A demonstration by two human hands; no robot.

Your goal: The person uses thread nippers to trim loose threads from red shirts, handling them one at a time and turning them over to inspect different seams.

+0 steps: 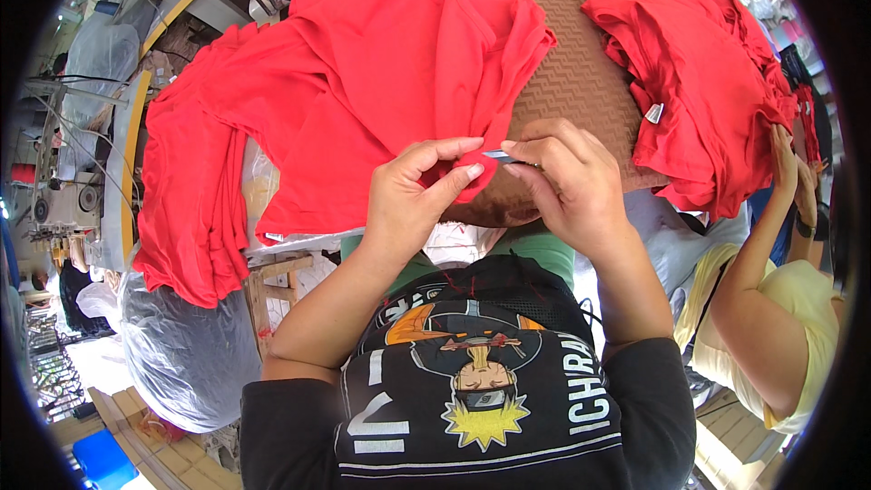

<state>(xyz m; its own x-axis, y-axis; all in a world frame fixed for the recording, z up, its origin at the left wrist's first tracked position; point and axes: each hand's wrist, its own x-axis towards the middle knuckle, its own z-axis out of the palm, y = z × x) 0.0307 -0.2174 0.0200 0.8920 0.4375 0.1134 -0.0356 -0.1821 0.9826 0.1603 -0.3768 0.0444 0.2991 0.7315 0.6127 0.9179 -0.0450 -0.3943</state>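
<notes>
Brown padded desk (581,82): left hand (413,200) pinches red shirt (381,82) hem, right hand (567,181) grips small blade (499,155); trimming underway, finished-looking red pile (708,82) at right.

A worktop with a brown zigzag-textured cover (581,82) carries a spread red garment (381,63) across its left and middle, and a heap of red garments (699,82) at its right edge.
</notes>
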